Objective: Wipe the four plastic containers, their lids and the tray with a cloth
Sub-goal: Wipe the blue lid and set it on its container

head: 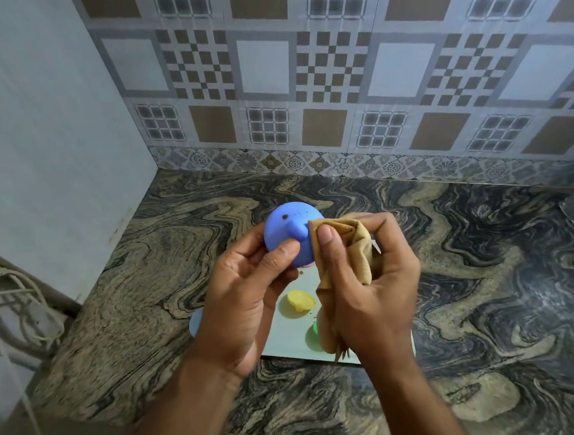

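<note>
My left hand (246,289) grips a round blue plastic lid (288,232) with a small knob, held up above the tray. My right hand (369,279) holds a bunched tan cloth (347,257) and presses its corner against the lid's right edge with the thumb. Below the hands lies a pale tray (288,334), mostly hidden. On it I see a yellow lid (300,300) and a sliver of a green piece (313,333). A light blue piece (195,322) peeks out at the tray's left, behind my left wrist.
The tray sits on a swirled dark-and-tan stone counter (470,254) in a corner, with patterned tiles (302,78) behind and a plain wall on the left. White cables (14,307) hang off the counter's left side. The counter's front edge runs just below the tray.
</note>
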`<state>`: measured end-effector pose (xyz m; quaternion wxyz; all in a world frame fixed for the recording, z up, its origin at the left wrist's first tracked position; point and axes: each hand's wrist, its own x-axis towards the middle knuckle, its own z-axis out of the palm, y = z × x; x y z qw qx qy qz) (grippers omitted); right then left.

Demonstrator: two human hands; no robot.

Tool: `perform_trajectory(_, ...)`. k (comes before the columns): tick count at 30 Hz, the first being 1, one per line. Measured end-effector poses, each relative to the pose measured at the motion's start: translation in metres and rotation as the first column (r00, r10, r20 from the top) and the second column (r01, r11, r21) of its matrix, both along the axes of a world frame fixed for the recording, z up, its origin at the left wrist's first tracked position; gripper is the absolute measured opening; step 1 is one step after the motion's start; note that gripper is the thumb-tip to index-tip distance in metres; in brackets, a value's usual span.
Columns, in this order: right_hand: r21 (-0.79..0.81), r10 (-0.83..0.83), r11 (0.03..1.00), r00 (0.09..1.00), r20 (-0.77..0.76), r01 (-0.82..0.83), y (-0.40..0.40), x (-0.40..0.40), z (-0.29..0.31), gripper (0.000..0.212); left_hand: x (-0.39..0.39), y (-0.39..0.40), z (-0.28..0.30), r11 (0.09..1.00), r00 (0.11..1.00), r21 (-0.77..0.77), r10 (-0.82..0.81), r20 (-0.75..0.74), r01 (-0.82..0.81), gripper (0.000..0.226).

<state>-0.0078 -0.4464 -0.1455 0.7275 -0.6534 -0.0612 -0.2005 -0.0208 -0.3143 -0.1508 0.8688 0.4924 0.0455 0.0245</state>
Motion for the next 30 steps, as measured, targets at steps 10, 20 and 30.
perform_trajectory(10, 0.081, -0.041, 0.996, 0.997, 0.058, 0.036, -0.005, 0.003, 0.004, 0.017, 0.001, 0.004, -0.007, 1.000, 1.000, -0.021, 0.013, 0.000, -0.013, 0.041)
perform_trajectory(20, -0.147, 0.005, 0.989, 0.988, 0.152, 0.018, -0.011, 0.006, -0.003, 0.016, 0.001, 0.008, 0.004, 0.997, 0.995, 0.021, -0.081, 0.064, 0.079, 0.032)
perform_trajectory(30, -0.250, 0.096, 0.968, 0.964, 0.247, -0.032, -0.023, 0.015, 0.011, 0.018, 0.006, 0.024, 0.015, 0.958, 0.963, 0.193, -0.238, 0.124, 0.212, 0.028)
